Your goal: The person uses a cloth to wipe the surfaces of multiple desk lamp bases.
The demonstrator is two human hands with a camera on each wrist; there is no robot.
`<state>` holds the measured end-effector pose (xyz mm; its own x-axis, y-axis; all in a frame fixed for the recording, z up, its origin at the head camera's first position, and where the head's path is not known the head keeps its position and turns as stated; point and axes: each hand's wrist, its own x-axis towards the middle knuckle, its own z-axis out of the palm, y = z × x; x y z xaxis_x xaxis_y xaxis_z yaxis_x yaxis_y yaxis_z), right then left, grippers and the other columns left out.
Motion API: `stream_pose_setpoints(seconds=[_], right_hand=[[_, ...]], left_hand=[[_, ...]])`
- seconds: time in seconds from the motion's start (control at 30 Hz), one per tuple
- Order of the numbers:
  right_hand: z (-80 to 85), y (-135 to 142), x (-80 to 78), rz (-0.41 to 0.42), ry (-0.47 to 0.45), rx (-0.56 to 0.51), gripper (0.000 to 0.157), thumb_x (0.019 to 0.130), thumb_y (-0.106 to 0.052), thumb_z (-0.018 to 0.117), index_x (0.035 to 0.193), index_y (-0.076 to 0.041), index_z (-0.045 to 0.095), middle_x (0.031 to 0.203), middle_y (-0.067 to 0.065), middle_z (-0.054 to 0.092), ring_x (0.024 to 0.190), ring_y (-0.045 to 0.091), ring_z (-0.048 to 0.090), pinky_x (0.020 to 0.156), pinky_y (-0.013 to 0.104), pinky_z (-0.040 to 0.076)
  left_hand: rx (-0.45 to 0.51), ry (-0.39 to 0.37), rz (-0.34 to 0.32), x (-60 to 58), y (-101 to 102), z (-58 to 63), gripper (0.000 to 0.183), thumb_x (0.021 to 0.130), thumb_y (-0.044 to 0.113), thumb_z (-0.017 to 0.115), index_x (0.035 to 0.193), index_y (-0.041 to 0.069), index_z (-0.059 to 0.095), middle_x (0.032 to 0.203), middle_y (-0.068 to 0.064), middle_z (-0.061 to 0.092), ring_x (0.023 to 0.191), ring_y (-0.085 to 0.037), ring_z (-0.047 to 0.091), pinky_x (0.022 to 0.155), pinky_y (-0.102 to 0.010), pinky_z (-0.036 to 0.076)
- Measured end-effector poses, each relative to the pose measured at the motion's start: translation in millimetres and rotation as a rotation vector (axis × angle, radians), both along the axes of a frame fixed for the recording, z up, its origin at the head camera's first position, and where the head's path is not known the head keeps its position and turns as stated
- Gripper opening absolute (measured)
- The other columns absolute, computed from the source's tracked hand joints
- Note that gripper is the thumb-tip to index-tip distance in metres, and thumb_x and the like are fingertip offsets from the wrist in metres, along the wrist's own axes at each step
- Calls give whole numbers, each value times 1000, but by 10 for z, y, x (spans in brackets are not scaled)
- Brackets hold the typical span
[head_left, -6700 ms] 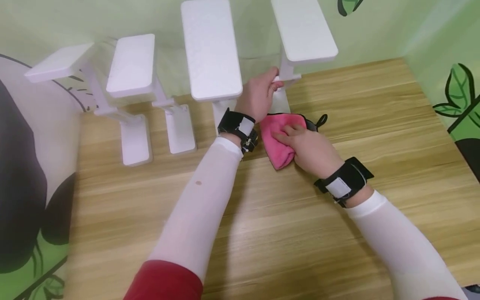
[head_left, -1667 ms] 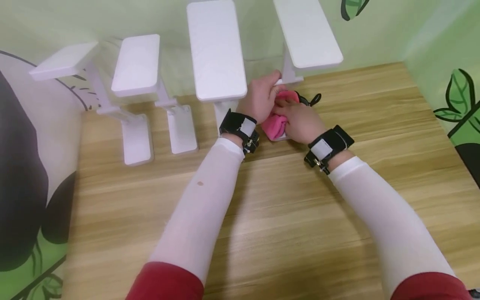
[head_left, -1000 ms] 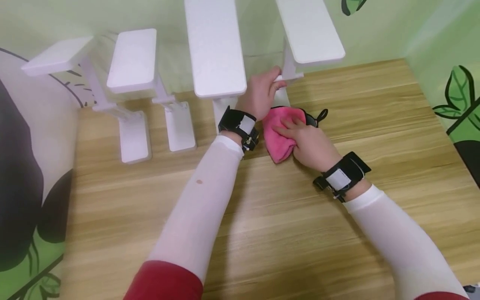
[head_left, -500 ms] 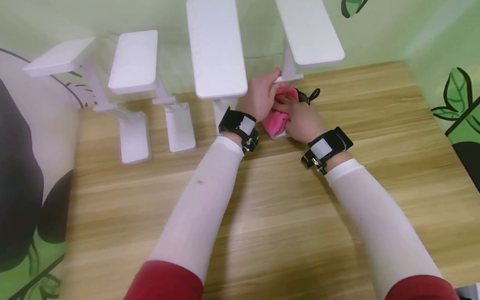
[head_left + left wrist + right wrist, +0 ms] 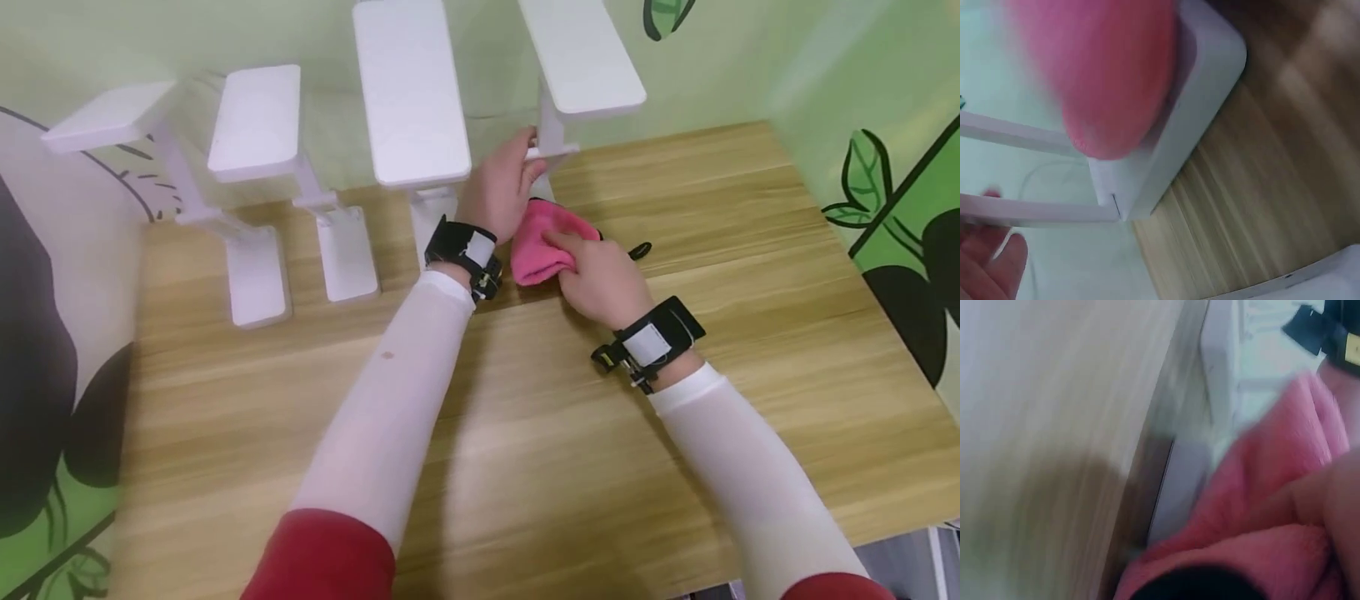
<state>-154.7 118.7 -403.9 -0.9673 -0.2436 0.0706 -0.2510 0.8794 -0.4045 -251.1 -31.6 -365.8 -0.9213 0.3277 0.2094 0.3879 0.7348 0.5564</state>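
At the back right stands a white folding phone stand (image 5: 581, 58), its plate on top and its base low on the table. My left hand (image 5: 497, 187) grips the stand's upright near the hinge bar; its fingertips (image 5: 1007, 265) show beside the thin arms in the left wrist view. My right hand (image 5: 607, 279) holds a pink cloth (image 5: 547, 242) with a dark backing and a black loop. The cloth covers much of the stand's white base (image 5: 1213, 59) in the left wrist view. Folds of pink cloth (image 5: 1279, 444) hide most of my right fingers in the right wrist view.
Three more white phone stands line the back to the left: a large one (image 5: 412, 92), a smaller one (image 5: 255, 121) and a leftmost one (image 5: 112, 115). The wooden table (image 5: 562, 467) meets a green painted wall (image 5: 697, 75) behind.
My right hand has moved the cloth back and forth along the stand's base; since half a second ago it has drawn back toward me. My left hand keeps its grip.
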Motion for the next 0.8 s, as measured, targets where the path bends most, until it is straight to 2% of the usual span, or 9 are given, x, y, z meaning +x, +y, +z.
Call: stream_pose_setpoints(seconds=[0.03, 0.1, 0.17, 0.2, 0.27, 0.4, 0.53, 0.7, 0.8], right_hand=[[10, -32, 15, -23, 9, -15, 49, 88, -19, 47, 137, -23, 49, 52, 5, 45, 42, 20, 40, 36, 33, 33], [23, -100, 72, -59, 43, -44, 48, 90, -26, 47, 138, -20, 47, 65, 10, 58, 50, 26, 55, 40, 41, 43], [32, -178, 157, -74, 86, -58, 49, 91, -29, 47, 139, -16, 45, 93, 16, 68, 73, 34, 66, 54, 50, 52], [30, -221, 205, -69, 110, -56, 50, 92, -29, 46, 139, -14, 45, 109, 18, 67, 88, 36, 67, 63, 53, 54], [19, -311, 305, -39, 154, -42, 51, 91, -29, 47, 138, -10, 45, 135, 16, 54, 113, 36, 58, 80, 55, 53], [-75, -468, 515, 60, 204, 45, 53, 88, -27, 51, 135, -4, 48, 137, 18, 52, 124, 33, 50, 92, 51, 50], [-203, -607, 758, 204, 161, 150, 57, 87, -30, 54, 136, -3, 46, 138, 18, 50, 129, 34, 45, 105, 47, 41], [-317, -705, 1066, 379, 90, 237, 60, 89, -40, 52, 140, -9, 42, 146, 13, 42, 137, 33, 33, 111, 48, 33], [-312, -674, 1125, 460, 47, 242, 65, 90, -51, 46, 143, -16, 38, 150, 12, 35, 140, 32, 26, 112, 49, 30]], left_hand=[[4, -2, 3, 11, -15, -2, 57, 96, 43, 40, 146, 20, 26, 144, 2, 45, 126, -8, 46, 105, -24, 39], [31, -6, -11, 54, -56, -6, 68, 96, 44, 38, 151, 21, 3, 157, 4, 19, 139, -7, 27, 115, -24, 26], [48, -7, -31, 125, -128, -11, 71, 96, 47, 34, 149, 25, -9, 158, 6, 3, 142, -7, 15, 117, -25, 21], [50, -4, -41, 170, -181, -11, 71, 97, 48, 32, 148, 26, -12, 158, 7, 1, 142, -8, 13, 117, -26, 21], [42, 17, -58, 256, -315, -18, 68, 97, 47, 31, 148, 28, -10, 158, 7, 4, 142, -9, 14, 117, -30, 23], [11, 90, -61, 377, -596, -41, 58, 98, 44, 32, 150, 26, 10, 155, -2, 27, 139, -17, 28, 113, -38, 31], [-51, 102, -33, 406, -810, -62, 52, 99, 45, 30, 145, 22, 32, 145, -5, 45, 129, -22, 45, 106, -41, 40], [-206, 46, 22, 387, -935, -84, 53, 99, 47, 26, 143, 20, 38, 145, -3, 45, 131, -21, 44, 106, -40, 41], [-287, 15, 60, 364, -969, -116, 54, 99, 45, 26, 145, 18, 34, 148, -4, 41, 133, -23, 42, 107, -42, 39]])
